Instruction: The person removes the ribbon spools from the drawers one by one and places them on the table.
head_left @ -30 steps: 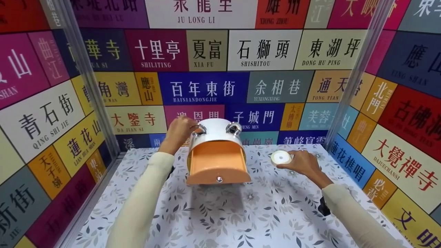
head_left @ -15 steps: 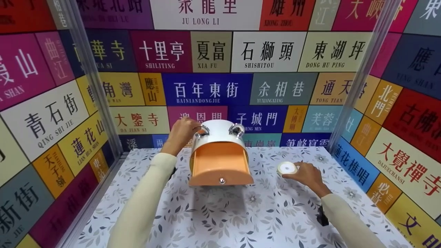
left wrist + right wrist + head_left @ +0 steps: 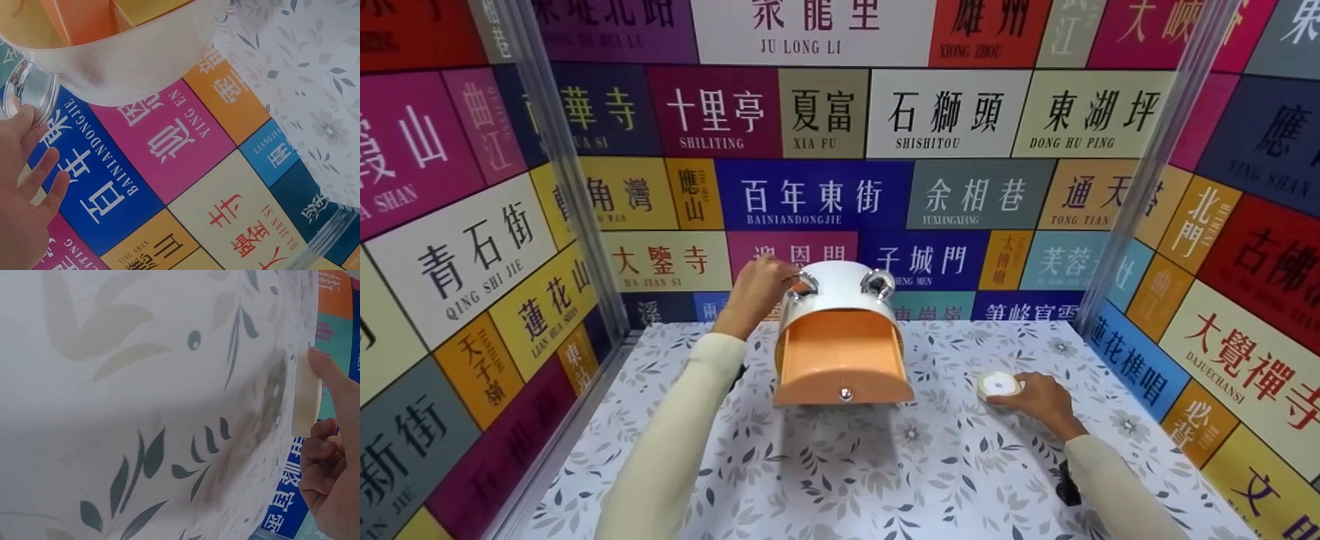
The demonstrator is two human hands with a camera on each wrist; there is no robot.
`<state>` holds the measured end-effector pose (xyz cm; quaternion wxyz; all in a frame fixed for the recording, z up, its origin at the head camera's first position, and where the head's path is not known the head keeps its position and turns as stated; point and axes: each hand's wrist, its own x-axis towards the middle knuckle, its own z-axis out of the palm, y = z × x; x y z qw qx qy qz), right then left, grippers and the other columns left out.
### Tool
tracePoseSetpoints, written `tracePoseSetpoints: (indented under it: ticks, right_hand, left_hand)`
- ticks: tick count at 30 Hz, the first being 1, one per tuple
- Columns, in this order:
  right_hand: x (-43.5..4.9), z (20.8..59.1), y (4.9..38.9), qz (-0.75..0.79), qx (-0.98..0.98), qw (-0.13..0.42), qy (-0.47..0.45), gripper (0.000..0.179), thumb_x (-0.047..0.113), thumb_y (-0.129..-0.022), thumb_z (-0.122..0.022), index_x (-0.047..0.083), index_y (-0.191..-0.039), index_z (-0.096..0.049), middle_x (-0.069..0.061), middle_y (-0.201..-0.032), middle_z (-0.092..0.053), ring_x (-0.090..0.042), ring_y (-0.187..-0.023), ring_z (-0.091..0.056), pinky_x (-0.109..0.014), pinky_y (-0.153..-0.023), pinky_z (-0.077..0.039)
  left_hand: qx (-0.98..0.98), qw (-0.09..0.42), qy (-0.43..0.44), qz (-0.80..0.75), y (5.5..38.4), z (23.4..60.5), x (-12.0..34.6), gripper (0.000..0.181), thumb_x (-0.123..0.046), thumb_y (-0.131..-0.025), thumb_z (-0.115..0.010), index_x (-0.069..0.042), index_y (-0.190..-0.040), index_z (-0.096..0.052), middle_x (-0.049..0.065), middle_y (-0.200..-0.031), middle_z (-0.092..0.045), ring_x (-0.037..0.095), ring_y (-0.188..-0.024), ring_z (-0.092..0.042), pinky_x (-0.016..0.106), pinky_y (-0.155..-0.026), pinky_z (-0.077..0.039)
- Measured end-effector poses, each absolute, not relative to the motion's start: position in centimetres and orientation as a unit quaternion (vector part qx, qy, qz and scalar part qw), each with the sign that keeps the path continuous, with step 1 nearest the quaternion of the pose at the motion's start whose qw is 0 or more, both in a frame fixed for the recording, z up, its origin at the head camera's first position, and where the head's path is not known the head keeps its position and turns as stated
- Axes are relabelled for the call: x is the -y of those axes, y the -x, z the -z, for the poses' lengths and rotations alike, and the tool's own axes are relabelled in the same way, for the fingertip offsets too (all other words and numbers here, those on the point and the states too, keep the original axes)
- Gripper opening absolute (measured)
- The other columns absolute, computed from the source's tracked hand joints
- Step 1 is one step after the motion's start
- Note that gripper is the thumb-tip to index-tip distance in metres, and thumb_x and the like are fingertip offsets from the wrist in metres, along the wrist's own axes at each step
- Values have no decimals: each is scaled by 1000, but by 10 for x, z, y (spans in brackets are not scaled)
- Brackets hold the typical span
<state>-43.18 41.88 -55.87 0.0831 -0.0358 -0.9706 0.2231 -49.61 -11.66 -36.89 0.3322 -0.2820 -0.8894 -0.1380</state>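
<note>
Right hand, gripping the roll, has dropped lower and away from the box, leaving the roll outside the open drawer; left hand pinches the left ring.

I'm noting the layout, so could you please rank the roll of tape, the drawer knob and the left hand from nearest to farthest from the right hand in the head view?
1. Roll of tape: held by the right hand.
2. Drawer knob: left of the tape, on the drawer front.
3. Left hand: farthest left, at a silver ring.
</note>
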Motion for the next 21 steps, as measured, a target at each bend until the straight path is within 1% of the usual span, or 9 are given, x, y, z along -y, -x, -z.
tracePoseSetpoints:
  ticks: [4, 7, 9, 11, 13, 15, 17, 19, 21]
  right_hand:
    - [-422, 564, 431, -225, 971, 71, 39, 95, 65, -71, -88, -7, -129, -67, -26, -120, -71, -29, -88, -67, -50, -79, -55]
    - [-423, 566, 430, -225, 971, 65, 39, 93, 64, -71, -88, -7, -129, -67, -26, -121, -71, -30, -90, -66, -51, -80, -54]
    - [-423, 568, 429, -225, 972, 65, 36, 92, 63, -72, -88, -7, -128, -68, -26, -119, -71, -30, -90, -66, -51, -80, -53]
    - [-423, 569, 426, -235, 970, 57, 36, 84, 62, -73, -88, -6, -120, -71, -23, -110, -72, -29, -86, -64, -47, -77, -51]
    - [-423, 570, 424, -246, 967, 51, 36, 76, 61, -73, -88, -3, -112, -73, -17, -99, -71, -27, -79, -60, -42, -70, -48]
    - [-423, 570, 422, -258, 964, 44, 39, 72, 60, -74, -88, -1, -110, -73, -12, -95, -70, -24, -76, -57, -37, -67, -43]
    - [-422, 570, 420, -262, 963, 39, 38, 74, 59, -75, -87, -2, -114, -72, -12, -97, -70, -23, -76, -57, -36, -67, -43]
    - [-421, 570, 420, -260, 964, 37, 36, 81, 60, -77, -86, -4, -125, -69, -15, -109, -72, -24, -82, -59, -39, -72, -48]
    - [-419, 571, 419, -257, 965, 32, 35, 85, 60, -78, -85, -5, -130, -66, -19, -118, -71, -25, -87, -61, -44, -78, -50]
  left_hand:
    - [887, 335, 287, 137, 496, 370, 117, 8, -13, -96, -76, -11, -91, -82, 3, -93, -79, 29, -91, -71, 41, -82, -60]
    - [888, 334, 286, 133, 495, 369, 116, 9, -12, -96, -75, -11, -89, -81, 4, -92, -79, 29, -91, -70, 41, -81, -60]
    - [889, 332, 285, 134, 495, 369, 116, 8, -12, -96, -75, -11, -91, -82, 4, -93, -79, 29, -91, -70, 42, -81, -60]
    - [889, 330, 286, 138, 494, 368, 115, 8, -13, -97, -75, -11, -93, -82, 4, -94, -79, 29, -92, -70, 42, -82, -60]
    - [888, 329, 288, 141, 494, 368, 115, 9, -14, -97, -74, -11, -94, -82, 4, -95, -80, 29, -93, -70, 43, -83, -59]
    - [888, 328, 288, 144, 494, 367, 115, 9, -14, -97, -74, -12, -95, -83, 3, -96, -80, 29, -93, -70, 43, -83, -59]
    - [889, 325, 286, 146, 494, 367, 116, 10, -15, -97, -74, -12, -96, -83, 3, -96, -80, 29, -93, -69, 43, -83, -59]
    - [891, 322, 282, 149, 494, 368, 117, 10, -14, -97, -74, -12, -96, -83, 3, -95, -80, 29, -92, -69, 43, -82, -59]
    - [894, 317, 279, 150, 494, 368, 117, 10, -14, -98, -73, -12, -94, -83, 4, -95, -79, 29, -92, -69, 43, -82, -59]
